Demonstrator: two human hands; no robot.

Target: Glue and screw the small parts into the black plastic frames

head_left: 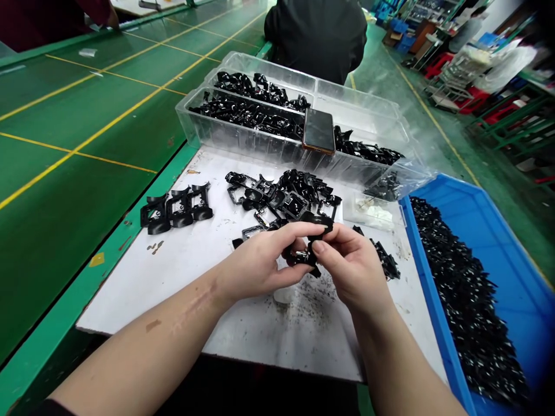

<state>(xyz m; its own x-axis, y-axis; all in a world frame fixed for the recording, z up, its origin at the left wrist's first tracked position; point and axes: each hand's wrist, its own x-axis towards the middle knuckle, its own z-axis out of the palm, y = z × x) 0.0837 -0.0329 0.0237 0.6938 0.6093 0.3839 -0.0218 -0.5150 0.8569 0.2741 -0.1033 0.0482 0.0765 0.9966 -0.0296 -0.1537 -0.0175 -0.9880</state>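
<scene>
Both my hands hold one black plastic frame part (315, 221) above the white board (243, 323). My left hand (264, 260) grips it from the left, thumb below and forefinger along the top. On the right side, my right hand (353, 260) pinches it between thumb and fingers; the fingers partly hide it. Just beyond my hands lies a loose heap of similar black parts (295, 199). Three more black parts (177, 209) stand in a row at the left. A few others (385, 260) lie right of my right hand.
Clear plastic bins (251, 130) of black parts stand behind the heap, with a phone (319, 128) resting across their rim. A blue bin (437, 341) full of small black parts is at the right. A green conveyor (108, 104) runs along the left. A person in black (316, 34) sits ahead.
</scene>
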